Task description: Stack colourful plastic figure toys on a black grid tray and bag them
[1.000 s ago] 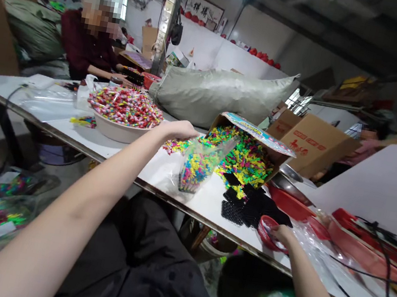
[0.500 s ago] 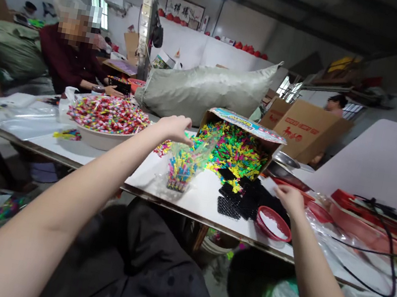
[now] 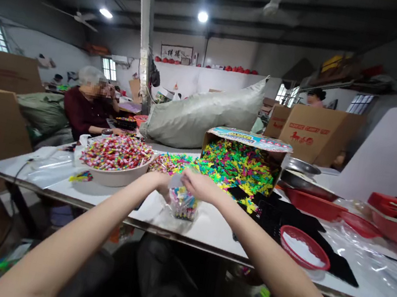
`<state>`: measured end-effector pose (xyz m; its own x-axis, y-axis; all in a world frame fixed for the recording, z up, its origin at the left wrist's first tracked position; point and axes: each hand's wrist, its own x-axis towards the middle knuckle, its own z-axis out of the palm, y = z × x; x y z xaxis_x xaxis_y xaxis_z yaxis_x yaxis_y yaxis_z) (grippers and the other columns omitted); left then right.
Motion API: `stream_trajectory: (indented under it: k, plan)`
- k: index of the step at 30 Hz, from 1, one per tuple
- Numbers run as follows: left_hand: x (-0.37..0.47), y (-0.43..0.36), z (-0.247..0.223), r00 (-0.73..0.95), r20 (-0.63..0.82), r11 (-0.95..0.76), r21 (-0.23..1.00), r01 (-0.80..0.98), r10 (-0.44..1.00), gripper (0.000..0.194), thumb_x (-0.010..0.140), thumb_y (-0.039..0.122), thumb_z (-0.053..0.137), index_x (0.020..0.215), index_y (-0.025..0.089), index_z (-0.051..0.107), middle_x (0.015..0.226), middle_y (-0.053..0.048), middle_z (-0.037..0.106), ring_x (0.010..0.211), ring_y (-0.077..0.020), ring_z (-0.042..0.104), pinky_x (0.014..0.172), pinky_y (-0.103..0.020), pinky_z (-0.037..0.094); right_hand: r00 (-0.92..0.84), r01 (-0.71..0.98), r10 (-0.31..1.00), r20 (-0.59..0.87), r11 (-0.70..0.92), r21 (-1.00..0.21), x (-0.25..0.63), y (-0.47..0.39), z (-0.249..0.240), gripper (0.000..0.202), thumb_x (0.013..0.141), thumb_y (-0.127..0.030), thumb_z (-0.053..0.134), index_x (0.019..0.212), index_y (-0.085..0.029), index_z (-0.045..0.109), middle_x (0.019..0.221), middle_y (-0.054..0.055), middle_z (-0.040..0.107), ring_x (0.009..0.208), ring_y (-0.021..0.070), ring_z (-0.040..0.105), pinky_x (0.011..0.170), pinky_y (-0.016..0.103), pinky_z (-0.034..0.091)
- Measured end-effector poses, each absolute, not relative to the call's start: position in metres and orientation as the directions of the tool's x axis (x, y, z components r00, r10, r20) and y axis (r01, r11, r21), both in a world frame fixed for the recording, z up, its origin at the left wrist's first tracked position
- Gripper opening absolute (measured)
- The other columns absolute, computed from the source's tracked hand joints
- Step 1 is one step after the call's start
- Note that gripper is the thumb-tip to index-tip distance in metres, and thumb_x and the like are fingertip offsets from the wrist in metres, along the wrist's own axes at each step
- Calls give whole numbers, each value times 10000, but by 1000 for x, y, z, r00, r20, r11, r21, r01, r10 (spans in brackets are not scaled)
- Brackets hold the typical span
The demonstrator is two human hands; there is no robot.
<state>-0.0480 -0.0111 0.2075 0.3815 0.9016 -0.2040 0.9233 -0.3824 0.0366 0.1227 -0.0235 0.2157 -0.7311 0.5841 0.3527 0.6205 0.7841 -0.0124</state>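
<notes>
The clear bag of coloured pieces (image 3: pixel 183 207) stands upright at twelve o'clock, near the front edge of the white table (image 3: pixel 212 232). The right hand (image 3: pixel 197 185) is above it, fingers bent and closed on a small white card (image 3: pixel 176 181) at the bag's mouth. The left hand (image 3: pixel 160 181) is just beside the bag, to its left; its fingertips are hidden, so I cannot tell whether it grips the plastic.

At about one-thirty, also near the front edge, sits a red bowl (image 3: pixel 315 246) with white contents. Black sheets and trays (image 3: pixel 279 214) lie behind and beside it. At eleven, a pale basin (image 3: pixel 112 178) is heaped with small red, white and yellow pieces. Slightly farther, toward one, an open box (image 3: pixel 250 138) lies on its side, spilling yellow, green, blue and pink pieces onto the table. Beyond, at twelve, slumps a big greyish sack (image 3: pixel 204 114). A co-worker in dark red (image 3: pixel 82 110) sits at ten-thirty; a brown carton (image 3: pixel 309 132) stands at one.
</notes>
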Motion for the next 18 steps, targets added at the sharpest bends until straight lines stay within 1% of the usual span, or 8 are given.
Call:
stream_trajectory:
  k: [3,5,6,8,10,12,14,18]
  plan:
    - [-58,-9,192,287,-152,-270,125,955,946,192,570,222,648,757,178,645,814,-63,674,764,-207,602,699,-269,435,-713,692,643,279,711,128,145,-26,195,261,917,-313,298,1063,-194,479,835,56,647,704,171,598,573,231,334]
    - [-61,-4,188,255,-60,-240,192,952,965,96,637,220,578,708,173,621,719,-47,657,695,-180,592,647,-250,425,-693,718,666,276,671,183,159,-27,190,284,923,-329,279,1080,-193,472,813,56,652,700,178,605,572,234,333]
    - [-62,0,188,229,-8,-221,238,946,973,106,678,235,535,716,171,611,684,-36,645,661,-163,583,622,-237,419,-683,729,673,284,655,201,164,-27,189,291,923,-336,278,1083,-191,473,817,57,654,706,180,607,571,235,332]
    - [-61,7,189,149,104,-176,344,922,983,206,766,262,414,761,158,592,643,-26,620,604,-136,559,576,-216,406,-649,760,694,311,609,227,168,-26,190,292,919,-338,287,1066,-191,491,844,62,657,719,182,610,566,235,328]
    - [-56,13,192,48,208,-139,445,885,977,339,830,259,262,825,130,575,667,-38,611,580,-124,542,542,-209,397,-578,816,733,358,529,233,165,-22,192,278,911,-330,307,1021,-195,523,856,63,656,729,182,610,561,233,322]
    - [-49,17,197,-25,280,-130,523,842,960,413,851,255,181,861,109,568,698,-49,606,568,-116,529,521,-205,390,-507,861,757,412,460,217,155,-17,195,259,900,-320,333,963,-199,553,858,63,653,744,178,605,567,230,324]
    - [-40,19,201,-55,314,-141,571,809,948,402,852,285,218,852,109,579,684,-39,601,555,-112,519,513,-200,386,-499,866,754,427,453,211,142,-12,195,239,887,-296,359,912,-199,576,884,70,647,767,174,599,582,226,334]
    - [-32,15,209,-73,350,-164,600,783,934,347,830,335,324,836,139,610,683,-32,615,607,-127,548,567,-208,405,-529,848,781,333,474,235,121,0,189,212,856,-222,401,887,-180,607,970,97,618,753,168,596,599,229,368]
